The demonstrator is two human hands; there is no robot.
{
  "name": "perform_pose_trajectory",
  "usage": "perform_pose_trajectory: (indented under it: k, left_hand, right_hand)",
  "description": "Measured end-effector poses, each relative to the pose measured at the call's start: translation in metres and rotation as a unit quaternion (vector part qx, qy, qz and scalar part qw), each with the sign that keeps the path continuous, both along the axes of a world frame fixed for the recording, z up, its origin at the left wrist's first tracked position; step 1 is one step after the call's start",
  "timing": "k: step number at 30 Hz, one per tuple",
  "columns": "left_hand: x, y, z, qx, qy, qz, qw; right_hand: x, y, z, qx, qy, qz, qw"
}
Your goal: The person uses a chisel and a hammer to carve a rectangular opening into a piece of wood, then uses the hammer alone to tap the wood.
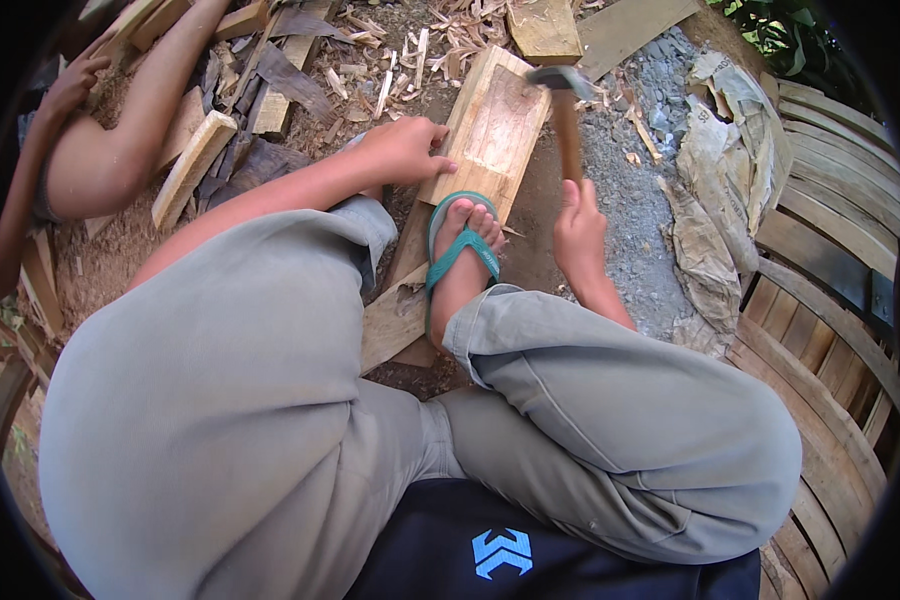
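Observation:
A pale wooden block with a shallow hollow cut in its upper face lies on the ground ahead of me. My left hand grips its left edge, thumb near the top face and fingers curled over. My foot in a green flip-flop presses on the block's near end. To the right of the block, my right hand is wrapped round the wooden handle of a short adze. Its metal head is raised over the block's far right corner, slightly blurred.
Wood chips and offcuts litter the ground at the far left. Another person's arm and leg are at the left. Grey rubble, a crumpled sack and curved wooden slats lie to the right.

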State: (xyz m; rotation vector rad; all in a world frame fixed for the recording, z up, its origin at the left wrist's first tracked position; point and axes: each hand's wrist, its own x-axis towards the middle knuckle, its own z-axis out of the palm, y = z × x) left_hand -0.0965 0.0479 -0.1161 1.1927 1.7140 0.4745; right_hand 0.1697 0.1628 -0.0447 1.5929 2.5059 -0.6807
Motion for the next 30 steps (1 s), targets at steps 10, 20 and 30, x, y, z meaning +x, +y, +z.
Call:
perform_pose_trajectory:
  k: [10,20,30]
  left_hand:
    - [0.0,0.002,-0.002,0.006,-0.011,-0.013,1.0]
    - [0.003,0.004,-0.004,0.018,-0.02,-0.004,1.0]
    - [-0.005,-0.017,-0.014,-0.004,-0.005,0.035,0.999]
  right_hand:
    - [0.002,0.0,0.022,0.058,0.115,-0.028,0.991]
    - [0.0,-0.005,0.021,0.021,0.038,-0.037,0.998]
    - [-0.014,-0.005,0.005,0.039,0.179,0.01,0.983]
